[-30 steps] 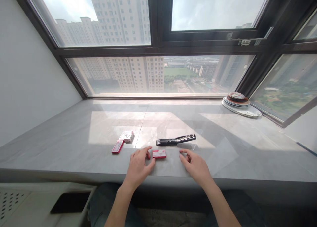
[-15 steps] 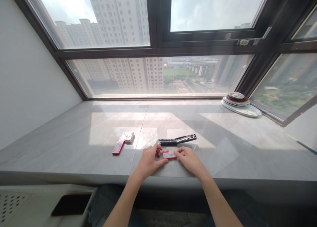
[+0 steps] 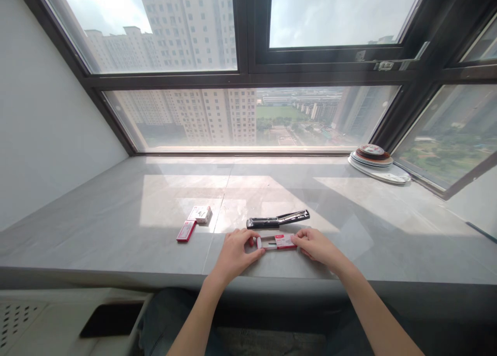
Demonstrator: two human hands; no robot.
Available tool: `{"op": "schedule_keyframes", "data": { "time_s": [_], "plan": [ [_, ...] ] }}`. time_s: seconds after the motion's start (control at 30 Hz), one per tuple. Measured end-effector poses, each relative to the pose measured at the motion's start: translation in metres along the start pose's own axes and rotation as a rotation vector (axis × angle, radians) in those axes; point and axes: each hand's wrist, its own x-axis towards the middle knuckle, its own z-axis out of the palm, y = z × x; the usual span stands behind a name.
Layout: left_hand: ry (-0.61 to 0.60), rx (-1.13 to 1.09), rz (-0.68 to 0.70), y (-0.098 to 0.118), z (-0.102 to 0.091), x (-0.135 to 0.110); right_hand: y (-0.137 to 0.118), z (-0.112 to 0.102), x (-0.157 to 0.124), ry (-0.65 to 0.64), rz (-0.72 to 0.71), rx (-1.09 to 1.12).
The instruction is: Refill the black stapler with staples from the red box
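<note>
While the left hand (image 3: pixel 236 252) holds the left end of the shallow white rectangular tray (image 3: pixel 267 246) between thumb and fingers, the right hand (image 3: pixel 316 246) pinches the right end of its red-and-white printed sleeve (image 3: pixel 284 241), finger gap narrow. Tray sticks out of sleeve; contents too small to identify. Both are near the front edge of the grey marbled sill (image 3: pixel 116 242), just in front of the opened black-and-silver stapler (image 3: pixel 264 222). Flat red-and-white box (image 3: pixel 186 231) and white printed box (image 3: pixel 200 214) sit left, side by side.

The sill (image 3: pixel 128 211) looks glossy, the held box (image 3: pixel 284 241) smooth cardboard
</note>
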Motion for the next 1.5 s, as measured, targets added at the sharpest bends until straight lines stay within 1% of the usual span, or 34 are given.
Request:
{"op": "schedule_keyframes", "data": {
  "time_s": [0.07,0.13,0.2,0.27,0.33,0.4,0.47,0.57,0.63,0.7,0.87,0.97,1.07,1.17,1.27,1.4,1.5],
  "plan": [
    [0.007,0.010,0.003,0.001,0.000,-0.001,-0.003,-0.006,-0.004,0.094,-0.068,-0.132],
    [0.008,0.020,0.005,0.002,0.000,-0.001,-0.016,-0.005,-0.008,0.182,-0.208,-0.273],
    [0.007,0.030,0.007,0.002,0.000,-0.001,-0.036,0.003,-0.010,0.191,-0.345,-0.405],
    [0.006,0.038,0.010,0.003,0.000,-0.001,-0.056,0.013,-0.007,0.137,-0.425,-0.531],
    [0.002,0.042,0.011,0.004,-0.001,-0.001,-0.073,0.021,0.000,0.056,-0.452,-0.642],
    [-0.003,0.041,0.011,0.004,-0.002,-0.001,-0.083,0.024,0.010,-0.030,-0.460,-0.722],
    [-0.009,0.036,0.011,0.005,-0.002,-0.001,-0.086,0.026,0.019,-0.091,-0.466,-0.772],
    [-0.009,0.030,0.007,0.005,-0.003,-0.001,-0.082,0.026,0.024,-0.084,-0.519,-0.767],
    [-0.006,0.025,0.003,0.005,-0.004,-0.002,-0.078,0.024,0.021,-0.050,-0.575,-0.709],
    [-0.006,0.020,0.002,0.005,-0.004,-0.002,-0.072,0.021,0.016,-0.024,-0.602,-0.629],
    [0.000,0.018,-0.003,0.005,-0.004,-0.002,-0.051,-0.001,0.004,0.006,-0.541,-0.435],
    [0.004,0.010,-0.002,0.005,-0.004,-0.003,-0.035,-0.014,-0.001,0.038,-0.494,-0.382],
    [0.006,-0.001,-0.008,0.005,-0.004,-0.003,-0.021,-0.020,-0.005,0.058,-0.434,-0.341],
    [0.003,-0.028,-0.027,0.004,-0.003,-0.003,-0.010,-0.017,-0.009,0.027,-0.401,-0.309],
    [-0.004,-0.055,-0.050,0.006,-0.002,-0.002,-0.008,-0.005,-0.011,0.030,-0.422,-0.288],
    [-0.021,-0.080,-0.058,0.009,0.002,-0.001,-0.018,0.011,-0.010,0.057,-0.444,-0.298],
    [-0.017,-0.098,-0.059,0.010,0.006,-0.001,-0.027,0.016,-0.011,0.077,-0.448,-0.362]
  ]
}}
